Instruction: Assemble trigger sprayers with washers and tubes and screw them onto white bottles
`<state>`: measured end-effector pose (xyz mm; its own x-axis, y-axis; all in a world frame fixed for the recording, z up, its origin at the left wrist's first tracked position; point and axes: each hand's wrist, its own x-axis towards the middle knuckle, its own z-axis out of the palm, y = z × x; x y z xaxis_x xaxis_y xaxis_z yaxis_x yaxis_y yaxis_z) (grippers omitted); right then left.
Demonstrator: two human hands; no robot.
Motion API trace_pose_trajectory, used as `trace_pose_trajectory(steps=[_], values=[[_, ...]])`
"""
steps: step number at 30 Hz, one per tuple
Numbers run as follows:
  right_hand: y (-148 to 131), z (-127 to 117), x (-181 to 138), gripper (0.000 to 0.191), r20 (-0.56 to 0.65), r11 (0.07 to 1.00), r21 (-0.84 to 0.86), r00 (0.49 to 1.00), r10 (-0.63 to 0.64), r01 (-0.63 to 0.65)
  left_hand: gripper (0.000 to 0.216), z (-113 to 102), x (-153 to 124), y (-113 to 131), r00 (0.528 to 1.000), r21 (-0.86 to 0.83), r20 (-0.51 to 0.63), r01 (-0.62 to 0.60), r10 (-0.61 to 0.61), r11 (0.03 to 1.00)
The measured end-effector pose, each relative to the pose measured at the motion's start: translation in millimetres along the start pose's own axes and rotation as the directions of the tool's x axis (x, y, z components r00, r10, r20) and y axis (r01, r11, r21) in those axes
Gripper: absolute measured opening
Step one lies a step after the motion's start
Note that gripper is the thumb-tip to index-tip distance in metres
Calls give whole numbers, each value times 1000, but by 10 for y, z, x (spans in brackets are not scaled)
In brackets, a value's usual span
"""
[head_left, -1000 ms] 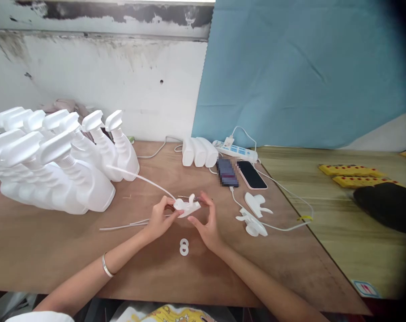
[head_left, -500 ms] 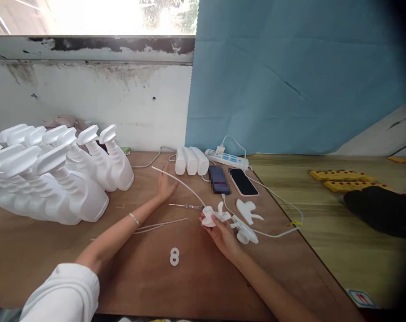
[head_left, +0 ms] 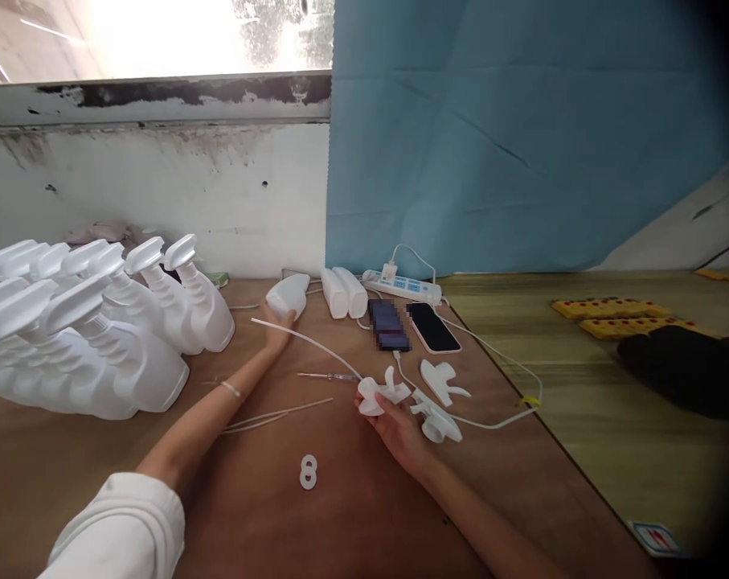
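Observation:
My left hand (head_left: 278, 328) reaches far across the brown table and grips a white empty bottle (head_left: 288, 295), lifted from the row lying near the wall. Two more empty bottles (head_left: 345, 291) still lie there. My right hand (head_left: 391, 420) is closed on a white spray trigger head (head_left: 381, 393) whose long thin dip tube (head_left: 304, 339) stretches away to the left. Two loose trigger heads (head_left: 440, 400) lie just right of that hand.
Several finished white spray bottles (head_left: 99, 322) crowd the left of the table. A power strip (head_left: 403, 285), two phones (head_left: 409, 326) and a white cable (head_left: 497, 362) lie at the back. A white figure-eight ring (head_left: 308, 472), spare tubes (head_left: 276, 416) and a thin tool (head_left: 328, 375) are nearby.
My left hand let go of the trigger head, reached to the back and picked up a bottle. My right hand carried the trigger head to the right.

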<state>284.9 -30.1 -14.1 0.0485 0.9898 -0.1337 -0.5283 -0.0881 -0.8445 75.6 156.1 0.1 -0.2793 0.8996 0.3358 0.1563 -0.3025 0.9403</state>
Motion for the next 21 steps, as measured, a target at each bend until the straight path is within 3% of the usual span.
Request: trace_pose_trajectory(steps=[3, 6, 11, 15, 21], values=[[-23, -28, 46, 33, -155, 995, 24, 984, -87, 92, 53, -464, -123, 108, 989, -89, -124, 75, -86, 993], [-36, -63, 79, 30, -302, 984, 30, 940, -157, 174, 37, -971, -360, 280, 969, -221, -176, 134, -175, 966], [-9, -62, 74, 31, -360, 981, 17, 916, -176, 195, 28, -1582, -769, 511, 880, -391, -315, 222, -356, 893], [24, -45, 67, 33, -349, 983, -5, 921, -176, 186, 26, -1789, -908, 583, 801, -523, -365, 245, -474, 817], [43, -46, 64, 37, -337, 982, -41, 923, -186, 183, 30, -1802, -941, 583, 785, -563, -348, 262, -512, 784]])
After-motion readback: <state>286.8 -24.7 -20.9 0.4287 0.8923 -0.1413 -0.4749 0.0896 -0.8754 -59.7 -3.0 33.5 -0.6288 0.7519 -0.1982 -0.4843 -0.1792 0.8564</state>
